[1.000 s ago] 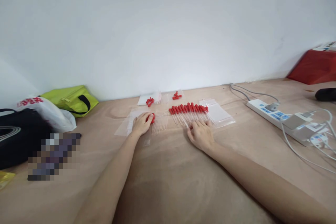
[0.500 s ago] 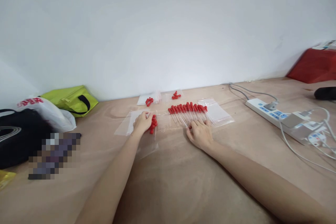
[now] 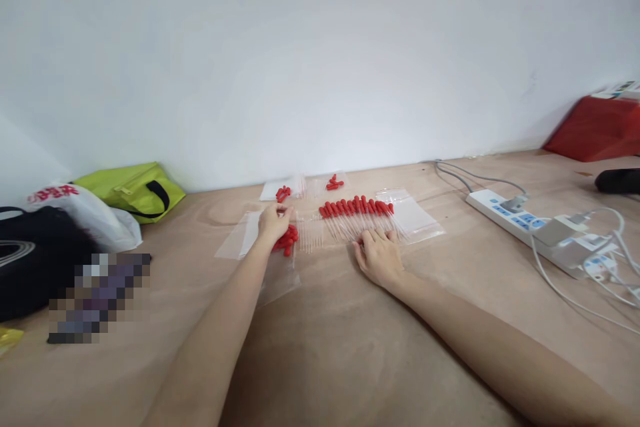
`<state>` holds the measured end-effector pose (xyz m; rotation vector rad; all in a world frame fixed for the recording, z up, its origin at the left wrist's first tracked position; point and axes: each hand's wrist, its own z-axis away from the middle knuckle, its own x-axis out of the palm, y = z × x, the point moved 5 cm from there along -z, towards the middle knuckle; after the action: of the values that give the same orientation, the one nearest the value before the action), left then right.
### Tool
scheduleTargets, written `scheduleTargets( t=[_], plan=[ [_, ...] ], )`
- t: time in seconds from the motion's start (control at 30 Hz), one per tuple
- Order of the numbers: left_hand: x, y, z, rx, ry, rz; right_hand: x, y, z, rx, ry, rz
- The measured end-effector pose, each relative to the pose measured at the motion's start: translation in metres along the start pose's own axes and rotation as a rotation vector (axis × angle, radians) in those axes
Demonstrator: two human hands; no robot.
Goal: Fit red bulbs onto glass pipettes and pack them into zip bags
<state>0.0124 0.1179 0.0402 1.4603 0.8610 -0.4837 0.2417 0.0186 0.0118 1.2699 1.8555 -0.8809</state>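
Observation:
A row of red-headed droppers [image 3: 357, 205] with thin clear stems lies at the centre of the table. My right hand [image 3: 379, 255] rests at the lower ends of these stems, fingers curled; anything in its grip is too small to tell. Above a pile of red bulbs [image 3: 287, 240] is my left hand [image 3: 274, 223], its fingers pinched together on something I cannot make out. Thin clear tubes [image 3: 313, 235] lie side by side between the hands. Two small red groups, one left [image 3: 283, 193] and one right [image 3: 335, 182], sit farther back on clear bags.
Clear bags [image 3: 420, 217] lie right of the row. A white power strip [image 3: 500, 213] with cables is at the right, a red bag [image 3: 597, 127] behind it. Green [image 3: 133, 190], white [image 3: 107, 217] and black [image 3: 40, 260] bags stand left.
My left hand has moved slightly up and away from the red pile, uncovering more of it. My right hand has hardly moved. The view has shifted slightly.

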Motion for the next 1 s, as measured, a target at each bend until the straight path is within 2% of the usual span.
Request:
scheduleTargets(
  t=[0.1, 0.17, 0.2, 0.27, 0.37, 0.5, 0.77, 0.93, 1.0],
  plan=[
    [-0.006, 0.006, 0.029, 0.134, 0.085, 0.076, 0.004, 0.003, 0.000, 0.003, -0.011, -0.056],
    [-0.002, 0.005, 0.056, 0.217, 0.060, 0.136, 0.007, 0.003, -0.001, -0.031, -0.022, -0.134],
    [0.000, 0.006, 0.071, 0.328, 0.045, 0.234, 0.007, 0.002, -0.001, -0.058, -0.023, -0.180],
    [0.006, 0.004, 0.097, 0.451, -0.045, 0.400, 0.006, -0.001, 0.000, -0.121, -0.012, -0.262],
    [0.016, -0.003, 0.119, 0.445, -0.182, 0.476, 0.003, -0.009, 0.004, -0.228, -0.012, -0.315],
    [0.015, -0.001, 0.123, 0.469, -0.151, 0.410, 0.002, -0.020, 0.010, -0.328, -0.075, -0.386],
    [0.017, 0.001, 0.126, 0.470, -0.168, 0.500, -0.005, -0.024, 0.012, -0.323, -0.123, -0.477],
    [0.009, 0.003, 0.126, 0.545, -0.073, 0.321, -0.007, -0.024, 0.011, -0.322, -0.130, -0.465],
    [0.008, 0.004, 0.126, 0.576, -0.077, 0.290, -0.007, -0.024, 0.011, -0.327, -0.136, -0.459]
  ],
)
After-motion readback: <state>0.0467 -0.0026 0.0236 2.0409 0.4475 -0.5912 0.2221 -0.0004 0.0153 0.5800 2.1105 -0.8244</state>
